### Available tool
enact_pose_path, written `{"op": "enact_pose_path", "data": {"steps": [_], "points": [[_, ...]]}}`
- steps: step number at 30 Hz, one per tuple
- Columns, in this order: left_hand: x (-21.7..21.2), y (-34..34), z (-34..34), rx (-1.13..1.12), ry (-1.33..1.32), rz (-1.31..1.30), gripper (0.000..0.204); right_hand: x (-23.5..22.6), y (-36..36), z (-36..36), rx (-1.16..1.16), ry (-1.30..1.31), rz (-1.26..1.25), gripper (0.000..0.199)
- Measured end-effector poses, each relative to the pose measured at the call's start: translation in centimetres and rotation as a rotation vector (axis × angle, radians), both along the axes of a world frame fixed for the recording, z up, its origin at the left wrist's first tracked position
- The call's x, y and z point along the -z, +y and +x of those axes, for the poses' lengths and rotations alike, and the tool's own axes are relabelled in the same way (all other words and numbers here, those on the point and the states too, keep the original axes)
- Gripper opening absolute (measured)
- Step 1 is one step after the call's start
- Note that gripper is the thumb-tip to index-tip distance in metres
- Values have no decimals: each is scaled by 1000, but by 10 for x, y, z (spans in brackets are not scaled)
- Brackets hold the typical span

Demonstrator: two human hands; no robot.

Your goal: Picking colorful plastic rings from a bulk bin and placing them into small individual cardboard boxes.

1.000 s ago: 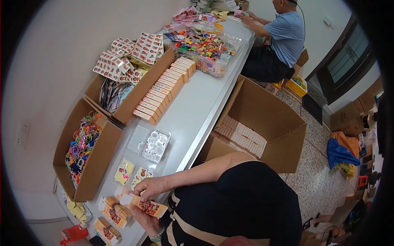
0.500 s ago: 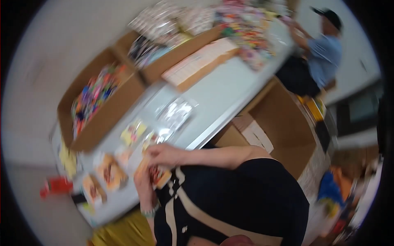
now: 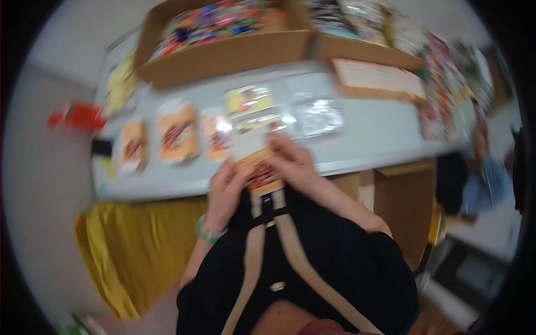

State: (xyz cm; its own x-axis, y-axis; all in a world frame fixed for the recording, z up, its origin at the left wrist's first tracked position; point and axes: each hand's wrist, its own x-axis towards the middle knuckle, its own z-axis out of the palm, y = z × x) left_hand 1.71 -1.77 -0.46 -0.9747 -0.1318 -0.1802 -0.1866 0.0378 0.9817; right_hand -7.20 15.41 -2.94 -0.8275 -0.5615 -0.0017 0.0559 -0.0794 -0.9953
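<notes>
Holding an orange packet [image 3: 260, 171] with a dark reddish picture in both hands, in front of the chest, at the near edge of the pale surface [image 3: 385, 128]. Gripping its left side with the closed fingers of the left hand [image 3: 223, 188], and its upper right side with the fingers of the right hand [image 3: 295, 164]. Cannot tell the exact place of each fingertip through the blur. Wearing a pale green bracelet [image 3: 205, 230] on the left wrist and a dark garment [image 3: 312, 268] with beige straps [image 3: 254, 262]. Facing, from left to right, a narrow bundle of orange packets [image 3: 133, 148], a thicker bundle of orange packets [image 3: 177, 134] and a flat orange card [image 3: 216, 137] near the left hand. Facing also, just beyond the held packet, a yellow card pack [image 3: 248, 99], and to its right a clear box of silvery packs [image 3: 318, 116]. Having farther back an open cardboard box [image 3: 223, 58] full of colourful bits [image 3: 218, 19], next to a second cardboard box [image 3: 363, 50], and in front of that a row of small boxes [image 3: 382, 78]. Having a red object [image 3: 84, 116] at far left, too blurred to name, a mustard cloth [image 3: 145, 245] at lower left, and a large brown box [image 3: 405, 206] below the surface at right, near a co-worker in blue [image 3: 486, 190].
</notes>
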Motion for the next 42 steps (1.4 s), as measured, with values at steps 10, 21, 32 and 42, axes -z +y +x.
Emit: {"op": "enact_pose_path", "data": {"steps": [10, 21, 32, 42], "points": [[37, 5, 10, -204, 312, 32, 40, -22, 8, -15, -217, 40, 120, 22], [38, -3, 0, 12, 34, 196, 15, -27, 15, -12, -200, -43, 231, 32], [40, 5, 3, -92, 149, 291, 30, -22, 7, -15, -271, 296, 493, 16], [35, 10, 7, -186, 115, 183, 41, -5, -11, -13, -119, 186, 393, 19]]}}
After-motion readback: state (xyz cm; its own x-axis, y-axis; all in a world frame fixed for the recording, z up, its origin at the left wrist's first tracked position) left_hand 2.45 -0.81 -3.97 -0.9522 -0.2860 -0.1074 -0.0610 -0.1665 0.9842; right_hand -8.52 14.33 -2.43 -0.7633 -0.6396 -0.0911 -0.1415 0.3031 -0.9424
